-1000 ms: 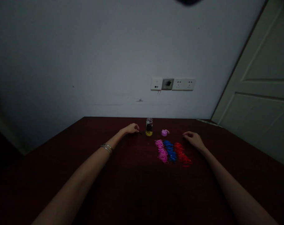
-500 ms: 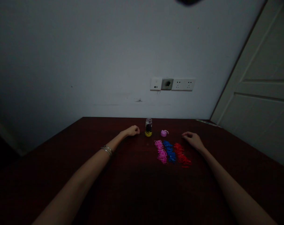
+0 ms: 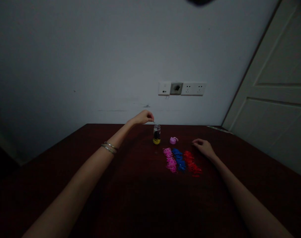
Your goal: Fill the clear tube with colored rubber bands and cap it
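The jar (image 3: 156, 135) looks glassy, the cap (image 3: 172, 141) plastic.

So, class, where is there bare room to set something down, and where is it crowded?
Bare tabletop lies nearer the camera than the pink pile, blue pile and red pile, and left of the jar. Crowded: those piles lie close together, the right hand near the red one; the left hand hovers near the jar's mouth.

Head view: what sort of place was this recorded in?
Probably an ordinary indoor room, though whether home or office I cannot tell. A dark reddish table stands by a plain pale wall, with power sockets above it and what looks like a panelled door at the right.
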The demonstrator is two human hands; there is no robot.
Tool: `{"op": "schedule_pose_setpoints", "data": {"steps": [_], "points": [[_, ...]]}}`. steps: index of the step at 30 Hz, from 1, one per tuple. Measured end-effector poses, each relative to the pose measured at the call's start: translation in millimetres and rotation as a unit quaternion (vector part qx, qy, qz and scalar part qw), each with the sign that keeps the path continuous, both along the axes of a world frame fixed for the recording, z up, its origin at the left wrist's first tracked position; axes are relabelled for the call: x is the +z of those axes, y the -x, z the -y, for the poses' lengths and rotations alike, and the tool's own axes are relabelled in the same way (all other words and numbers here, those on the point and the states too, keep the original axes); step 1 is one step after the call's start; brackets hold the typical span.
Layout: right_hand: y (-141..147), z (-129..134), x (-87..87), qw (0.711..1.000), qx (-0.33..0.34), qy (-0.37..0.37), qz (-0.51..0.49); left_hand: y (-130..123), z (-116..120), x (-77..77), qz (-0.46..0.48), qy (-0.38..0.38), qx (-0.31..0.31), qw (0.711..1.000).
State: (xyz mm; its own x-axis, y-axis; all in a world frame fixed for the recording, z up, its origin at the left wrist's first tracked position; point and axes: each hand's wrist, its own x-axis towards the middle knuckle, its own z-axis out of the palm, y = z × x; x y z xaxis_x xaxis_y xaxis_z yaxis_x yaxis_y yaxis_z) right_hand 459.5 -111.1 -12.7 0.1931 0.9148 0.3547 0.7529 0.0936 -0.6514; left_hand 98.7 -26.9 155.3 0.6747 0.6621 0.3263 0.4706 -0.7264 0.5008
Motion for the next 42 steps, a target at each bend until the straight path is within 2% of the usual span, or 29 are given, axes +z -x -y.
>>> {"op": "schedule_pose_setpoints", "data": {"steps": [4,11,17,21,23,25,30,33,36,42], "points": [[-1.9,-1.7,-1.6,1.0,0.001,-0.001,0.004,-14.5,9.3,10.9,-0.042,-0.006,-0.034,0.999],[-2.6,-2.1,-3.3,1.0,0.011,-0.008,-0.002,-23.8,11.2,2.0,-0.085,-0.005,-0.021,0.996],[-1.5,-0.8,-2.3,1.0,0.011,-0.013,-0.001,-23.7,13.9,0.0,-0.076,-0.033,0.0,0.997],[-0.4,0.3,-0.9,1.0,0.012,-0.01,-0.011,-20.0,7.5,-2.8,-0.023,-0.038,0.012,0.999],[0.4,0.8,-0.3,1.0,0.008,-0.011,-0.017,-14.8,1.7,-12.9,0.036,-0.037,0.039,0.998],[1.0,1.3,0.1,1.0,0.008,-0.01,-0.018,-7.0,-4.1,-32.1,0.106,-0.024,0.092,0.99],[1.1,1.6,0.7,1.0,0.012,-0.009,-0.01,19.1,-14.0,-104.2,0.194,0.062,0.237,0.95],[0.8,1.4,1.4,1.0,0.009,-0.006,-0.005,32.3,-17.6,-138.4,0.204,0.091,0.274,0.936],[1.2,1.8,2.5,1.0,0.008,-0.001,0.002,38.7,-19.6,-154.3,0.197,0.097,0.287,0.932],[3.3,3.2,6.5,1.0,0.01,0.017,-0.008,37.6,-17.1,-156.8,0.179,0.081,0.277,0.94]]}}
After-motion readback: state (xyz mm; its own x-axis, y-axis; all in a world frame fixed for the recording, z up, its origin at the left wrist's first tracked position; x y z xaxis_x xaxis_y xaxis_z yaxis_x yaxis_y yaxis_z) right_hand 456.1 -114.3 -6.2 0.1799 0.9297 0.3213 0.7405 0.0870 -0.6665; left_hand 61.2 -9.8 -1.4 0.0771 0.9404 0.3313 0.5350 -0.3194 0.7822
